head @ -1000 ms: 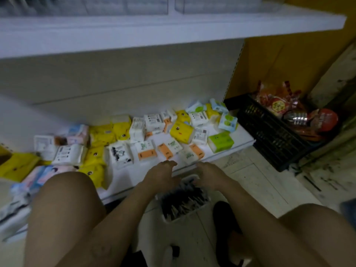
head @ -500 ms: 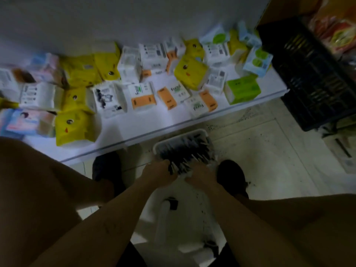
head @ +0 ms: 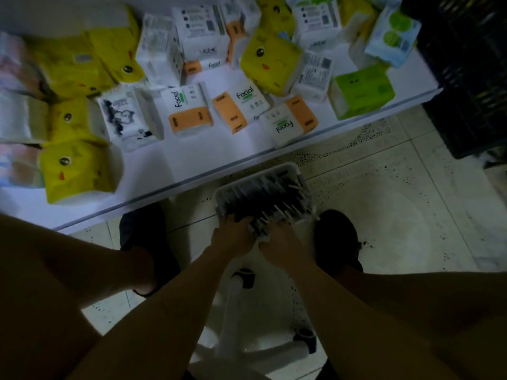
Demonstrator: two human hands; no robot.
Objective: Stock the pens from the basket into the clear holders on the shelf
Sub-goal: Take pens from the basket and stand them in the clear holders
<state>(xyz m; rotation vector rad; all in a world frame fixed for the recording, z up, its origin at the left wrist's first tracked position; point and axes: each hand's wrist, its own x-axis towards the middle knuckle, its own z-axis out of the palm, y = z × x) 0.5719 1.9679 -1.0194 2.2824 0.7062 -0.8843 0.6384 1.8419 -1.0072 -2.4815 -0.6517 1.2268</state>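
Observation:
A white basket (head: 286, 169) stands on the tiled floor between my feet, just in front of the low shelf. It is full of dark pens (head: 263, 197) with pale tips lying lengthwise. My left hand (head: 233, 238) and my right hand (head: 281, 241) are side by side at the basket's near end. Their fingers curl into the pile, and together they hold a bunch of pens between them. The clear holders are out of view.
The low white shelf (head: 192, 165) carries several tissue packs (head: 270, 61) in yellow, white, orange and green. A black crate (head: 466, 78) stands at the right. My black shoes (head: 336, 239) flank the basket. White stool legs with castors (head: 244, 275) are below my arms.
The view has tilted down from the upper shelf to the floor. Both hands went from above the basket's far part to its near end and closed into the pens.

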